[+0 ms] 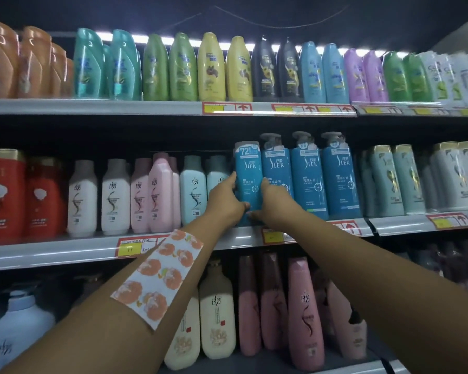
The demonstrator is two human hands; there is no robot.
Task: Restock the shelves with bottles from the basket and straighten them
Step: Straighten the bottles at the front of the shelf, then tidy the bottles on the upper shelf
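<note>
I have one view only, the head camera, worn high and facing straight into the shelving, tilted slightly down. It sits close: the middle shelf [65,252] fills the centre, the rows above and below bend at the wide-angle edges, and both forearms reach in from the bottom corners.

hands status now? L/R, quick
Left hand: grips the blue SLEK bottle from its left side.
Right hand: grips the same bottle from its right side.
</note>
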